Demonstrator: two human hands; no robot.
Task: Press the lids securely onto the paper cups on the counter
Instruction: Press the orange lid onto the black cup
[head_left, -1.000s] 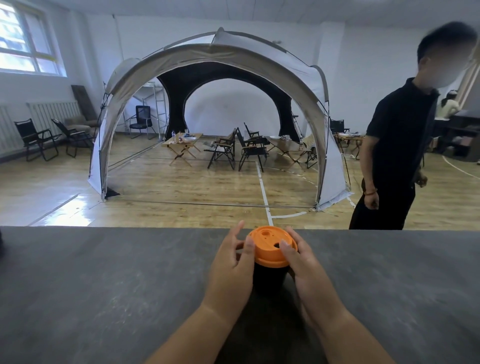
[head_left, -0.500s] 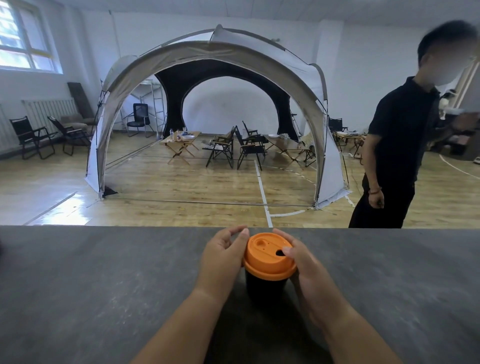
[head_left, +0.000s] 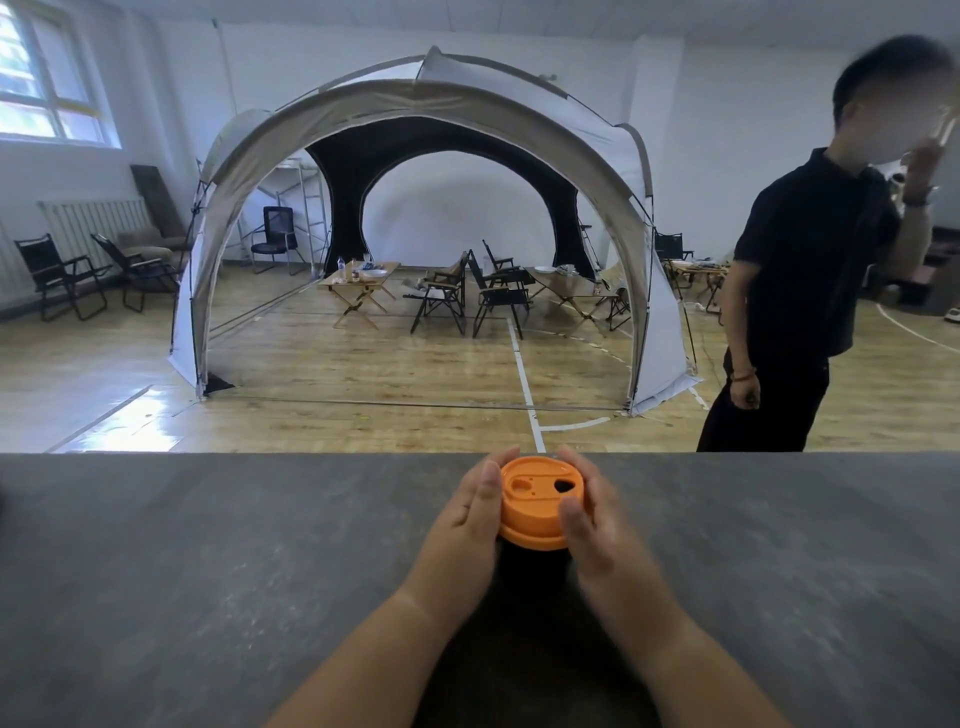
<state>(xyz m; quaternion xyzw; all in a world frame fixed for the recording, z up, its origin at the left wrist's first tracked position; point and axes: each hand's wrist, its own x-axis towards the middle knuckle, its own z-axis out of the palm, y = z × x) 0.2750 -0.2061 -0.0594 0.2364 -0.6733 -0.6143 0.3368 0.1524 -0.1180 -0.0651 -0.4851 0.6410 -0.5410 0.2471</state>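
Step in hand: seating the orange lid (head_left: 537, 499) on the dark paper cup (head_left: 535, 566). The cup is standing upright on the grey counter (head_left: 208, 571), near its far edge and about mid-width; only one cup is showing in this view.

The left hand (head_left: 470, 512) is cupping the lid's left side, fingers curled round the rim and thumb lying along it. The right hand (head_left: 592, 525) is wrapping the right side, fingers curving behind the lid and the thumb pressing on the top near the rim. Both hands are holding the lid, not the cup wall.

The lid is sitting on the cup mouth and looks roughly level. Whether the rim is snapped home all round cannot be told; the hands are hiding both flanks.

Judgement: the next move calls for downward thumb pressure worked round the rim, with the cup braced so it is not tipping or crushing.

Background: a person in black (head_left: 795, 291) is standing beyond the counter, well apart.
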